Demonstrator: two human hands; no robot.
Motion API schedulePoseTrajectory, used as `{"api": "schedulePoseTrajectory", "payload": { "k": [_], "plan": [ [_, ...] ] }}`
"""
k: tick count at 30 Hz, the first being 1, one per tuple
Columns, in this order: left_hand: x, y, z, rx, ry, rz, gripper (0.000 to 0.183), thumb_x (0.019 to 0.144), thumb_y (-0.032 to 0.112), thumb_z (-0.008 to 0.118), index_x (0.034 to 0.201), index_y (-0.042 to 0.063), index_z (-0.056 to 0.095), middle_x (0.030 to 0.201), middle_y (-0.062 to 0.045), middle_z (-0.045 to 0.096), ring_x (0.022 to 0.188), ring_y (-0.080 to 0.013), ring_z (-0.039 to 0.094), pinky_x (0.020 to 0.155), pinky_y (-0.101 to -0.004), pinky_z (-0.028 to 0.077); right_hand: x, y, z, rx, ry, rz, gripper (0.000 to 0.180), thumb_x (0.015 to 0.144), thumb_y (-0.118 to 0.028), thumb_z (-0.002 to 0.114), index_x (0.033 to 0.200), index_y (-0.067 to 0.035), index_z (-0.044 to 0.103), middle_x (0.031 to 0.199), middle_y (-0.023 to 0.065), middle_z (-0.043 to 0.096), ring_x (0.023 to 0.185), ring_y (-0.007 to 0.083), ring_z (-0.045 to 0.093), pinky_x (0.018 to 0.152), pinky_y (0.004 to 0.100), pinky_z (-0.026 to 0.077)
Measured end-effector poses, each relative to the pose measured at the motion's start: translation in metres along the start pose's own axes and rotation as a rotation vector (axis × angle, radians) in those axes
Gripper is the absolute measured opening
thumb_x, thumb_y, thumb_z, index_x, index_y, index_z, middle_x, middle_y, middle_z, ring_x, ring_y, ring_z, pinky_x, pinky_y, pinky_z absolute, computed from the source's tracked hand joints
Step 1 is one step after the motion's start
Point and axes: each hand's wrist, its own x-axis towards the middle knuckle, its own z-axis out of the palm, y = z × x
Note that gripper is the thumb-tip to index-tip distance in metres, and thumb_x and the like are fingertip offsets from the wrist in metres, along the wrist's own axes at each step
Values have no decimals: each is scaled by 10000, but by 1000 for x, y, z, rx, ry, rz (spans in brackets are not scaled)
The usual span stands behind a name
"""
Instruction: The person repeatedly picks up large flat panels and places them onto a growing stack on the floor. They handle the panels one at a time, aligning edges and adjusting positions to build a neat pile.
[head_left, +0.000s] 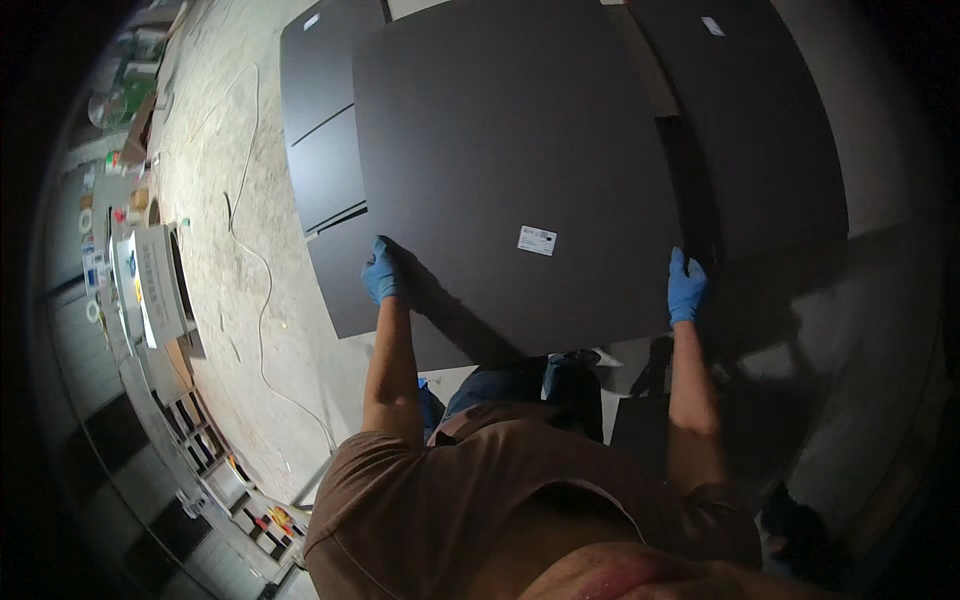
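Observation:
A large dark grey panel (510, 150) spans the space in front of me, with a white printed label (537, 241) near its lower middle. My left hand (382, 271), in a blue glove, grips its left edge. On the opposite edge my right hand (685, 286), gloved the same way, holds the panel with the fingers partly hidden. The shadow of my left arm falls across the lower left of the sheet. Behind it on the left, other dark panels (327, 166) lie with narrow gaps between them.
Another labelled dark panel (757, 120) lies at the right. A pale cable (264, 300) winds over the concrete floor (217, 135) on the left. Along the far left stand a white carton (160, 281) and a compartmented rack (196, 435). A dark sheet (637, 424) lies low beside my legs.

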Motion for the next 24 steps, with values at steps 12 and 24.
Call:
{"api": "schedulePoseTrajectory", "payload": {
  "k": [12,24],
  "plan": [
    [129,-53,-96,144,251,-91,825,857,715,632,940,-99,742,886,-231,740,851,-336,691,772,-447,522,-38,-108,138,102,-330,-103,446,961,-384,684,958,62,703,936,189,726,851,280,659,790,392,501],
    [47,-96,-71,774,466,-14,897,718,606,753,1451,133,543,1564,-254,388,1431,-435,370,1109,-533,377,-3,-64,128,-327,-503,-88,623,965,-463,653,1271,79,621,1298,294,638,1197,413,620,1001,464,486]
  ]
}}
